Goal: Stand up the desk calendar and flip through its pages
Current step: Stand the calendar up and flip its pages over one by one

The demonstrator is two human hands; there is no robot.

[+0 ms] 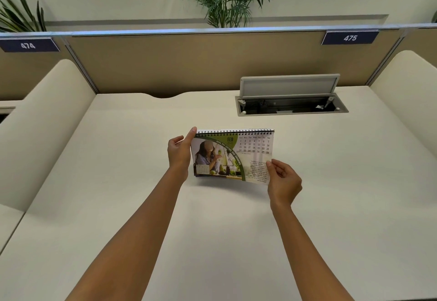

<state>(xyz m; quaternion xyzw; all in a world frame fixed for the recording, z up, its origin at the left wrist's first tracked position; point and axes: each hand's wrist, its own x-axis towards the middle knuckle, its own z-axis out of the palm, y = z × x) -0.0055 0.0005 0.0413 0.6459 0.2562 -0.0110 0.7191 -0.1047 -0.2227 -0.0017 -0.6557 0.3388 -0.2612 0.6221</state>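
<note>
Calendar geometry is what matters to us here, so we read it from left to right. Our left hand [180,152] sits at the left short edge of the desk calendar [233,156], forefinger reaching up to the top left corner by the spiral binding [235,132], thumb apart from it, steadying the stand more than gripping it. The calendar stands upright on the desk [212,229], directly ahead of us and between both hands, its long axis running left to right with the binding along the top. The February page [257,149] faces us. Our right hand [282,180] pinches that page's lower right corner between thumb and fingers, with the corner lifted a little off the stack. Both hands touch the calendar, one at each end. We judge the right hand the one placed to flip: the page should swing up and back over the binding, away from us, while the left hand keeps the stand from tipping.
</note>
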